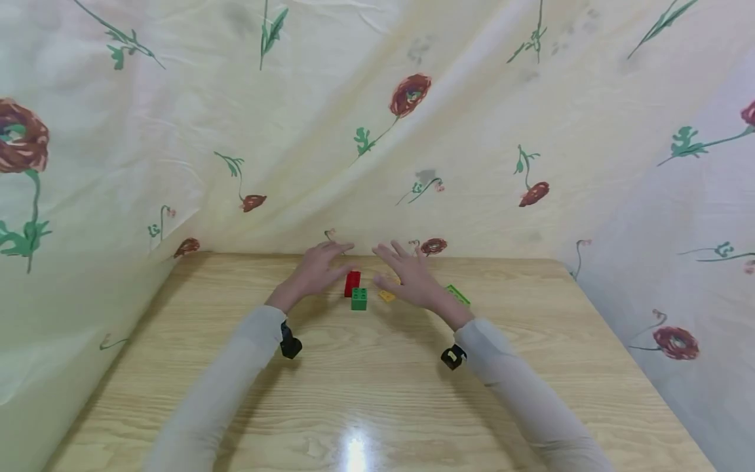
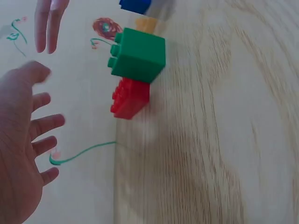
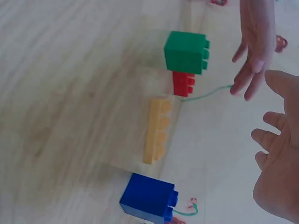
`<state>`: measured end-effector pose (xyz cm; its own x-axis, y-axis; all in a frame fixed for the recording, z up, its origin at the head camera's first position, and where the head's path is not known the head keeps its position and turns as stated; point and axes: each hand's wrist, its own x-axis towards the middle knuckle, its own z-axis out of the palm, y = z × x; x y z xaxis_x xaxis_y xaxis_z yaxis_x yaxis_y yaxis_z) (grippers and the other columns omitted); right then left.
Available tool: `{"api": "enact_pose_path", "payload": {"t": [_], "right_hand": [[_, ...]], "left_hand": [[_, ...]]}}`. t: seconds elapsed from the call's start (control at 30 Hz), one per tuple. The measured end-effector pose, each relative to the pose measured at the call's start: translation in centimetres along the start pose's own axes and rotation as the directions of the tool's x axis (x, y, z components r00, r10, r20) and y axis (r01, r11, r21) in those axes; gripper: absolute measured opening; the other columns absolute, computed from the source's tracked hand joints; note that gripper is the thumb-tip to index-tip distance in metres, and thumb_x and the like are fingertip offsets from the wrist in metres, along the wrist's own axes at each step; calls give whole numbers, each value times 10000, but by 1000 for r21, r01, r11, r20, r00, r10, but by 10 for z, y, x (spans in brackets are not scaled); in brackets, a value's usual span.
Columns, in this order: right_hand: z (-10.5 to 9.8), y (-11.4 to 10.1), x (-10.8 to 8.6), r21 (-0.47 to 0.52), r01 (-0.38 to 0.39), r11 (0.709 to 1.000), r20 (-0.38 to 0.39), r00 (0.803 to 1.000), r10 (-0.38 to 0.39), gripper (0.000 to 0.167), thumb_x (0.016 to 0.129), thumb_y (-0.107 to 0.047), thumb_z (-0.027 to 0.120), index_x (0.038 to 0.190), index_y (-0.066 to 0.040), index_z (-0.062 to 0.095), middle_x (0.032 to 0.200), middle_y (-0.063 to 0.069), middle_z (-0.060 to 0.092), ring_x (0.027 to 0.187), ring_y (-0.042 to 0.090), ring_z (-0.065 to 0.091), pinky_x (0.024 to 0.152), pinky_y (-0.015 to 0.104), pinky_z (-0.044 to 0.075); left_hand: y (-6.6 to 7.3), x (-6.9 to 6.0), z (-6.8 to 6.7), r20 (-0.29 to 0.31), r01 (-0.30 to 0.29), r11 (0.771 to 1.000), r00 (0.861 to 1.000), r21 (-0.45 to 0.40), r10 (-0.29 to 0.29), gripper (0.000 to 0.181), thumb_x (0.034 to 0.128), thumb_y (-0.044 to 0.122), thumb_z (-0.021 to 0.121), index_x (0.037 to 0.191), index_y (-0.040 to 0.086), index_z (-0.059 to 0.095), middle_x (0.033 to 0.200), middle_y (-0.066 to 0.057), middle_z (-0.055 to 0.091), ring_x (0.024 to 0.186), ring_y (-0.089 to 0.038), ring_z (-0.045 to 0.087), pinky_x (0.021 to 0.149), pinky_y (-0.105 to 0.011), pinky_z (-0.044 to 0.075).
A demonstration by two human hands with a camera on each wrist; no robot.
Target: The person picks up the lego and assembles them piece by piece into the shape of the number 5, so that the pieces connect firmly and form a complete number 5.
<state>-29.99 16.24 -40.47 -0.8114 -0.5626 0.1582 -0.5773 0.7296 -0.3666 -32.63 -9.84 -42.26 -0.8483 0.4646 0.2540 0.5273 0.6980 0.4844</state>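
Observation:
Fingers spread, my left hand (image 1: 318,269) hovers over the back of the table, left of a red toy brick (image 1: 352,282). My right hand (image 1: 413,280) is likewise spread, above a flat yellow brick (image 1: 387,295) that it partly hides. Neither hand holds anything. Between them a green brick (image 1: 358,299) stands in front of the red one. In the right wrist view a blue brick (image 3: 147,197) lies past the yellow one; the head view does not show it. A light green piece (image 1: 457,294) shows beside my right wrist, partly covered.
The wooden table (image 1: 366,373) ends at the back against a cloth (image 1: 318,124) printed with red flowers, which also hangs along both sides. Black cameras are strapped under both wrists. Light glares off the table's front part.

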Motion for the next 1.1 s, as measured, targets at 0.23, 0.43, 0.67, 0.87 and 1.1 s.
{"api": "enact_pose_path", "payload": {"t": [0.23, 0.43, 0.67, 0.87, 1.1], "right_hand": [[17, -6, -1, 5, 38, 999, 7, 999, -38, 601, 1037, -414, 569, 1559, -162, 410, 1615, 75, 416, 1582, 333, 152, 1200, 696, -20], [30, -9, -1, 9, 60, 998, 6, 998, -60, 541, 1010, -347, 636, 1489, -132, 508, 1533, 73, 526, 1551, 361, 240, 1196, 705, 10], [36, -12, -3, 22, 68, 997, 15, 998, -68, 478, 994, -321, 669, 1411, -102, 588, 1472, 80, 588, 1521, 372, 310, 1199, 701, 72], [41, -10, -4, 6, 65, 998, 21, 998, -65, 473, 990, -341, 676, 1392, -101, 607, 1437, 61, 620, 1508, 365, 344, 1199, 696, 84], [43, -9, -3, -17, 86, 996, -9, 996, -86, 426, 983, -305, 688, 1345, -86, 644, 1384, 92, 654, 1457, 404, 412, 1180, 716, 128]], "left_hand": [[-10, 1, 0, 60, -61, 990, 997, 127, 53, 430, 1012, 189, 606, 1441, 172, 579, 1393, -144, 596, 1356, -348, 484, 1104, -593, 381], [-14, 4, 7, 154, -115, 972, 985, 205, 84, 422, 1028, 176, 611, 1447, 182, 566, 1394, -125, 576, 1339, -354, 487, 1091, -582, 406], [-15, 4, 14, 200, -138, 967, 975, 212, 95, 402, 1030, 177, 611, 1430, 155, 579, 1419, -158, 555, 1346, -379, 478, 1134, -575, 377], [-18, 5, 20, 233, -148, 966, 968, 214, 97, 426, 1048, 155, 570, 1473, 170, 546, 1403, -143, 549, 1359, -361, 470, 1154, -581, 352], [-21, 6, 24, 216, -175, 953, 969, 247, 122, 428, 1032, 143, 599, 1457, 170, 559, 1359, -135, 567, 1320, -348, 503, 1121, -589, 387]]}}
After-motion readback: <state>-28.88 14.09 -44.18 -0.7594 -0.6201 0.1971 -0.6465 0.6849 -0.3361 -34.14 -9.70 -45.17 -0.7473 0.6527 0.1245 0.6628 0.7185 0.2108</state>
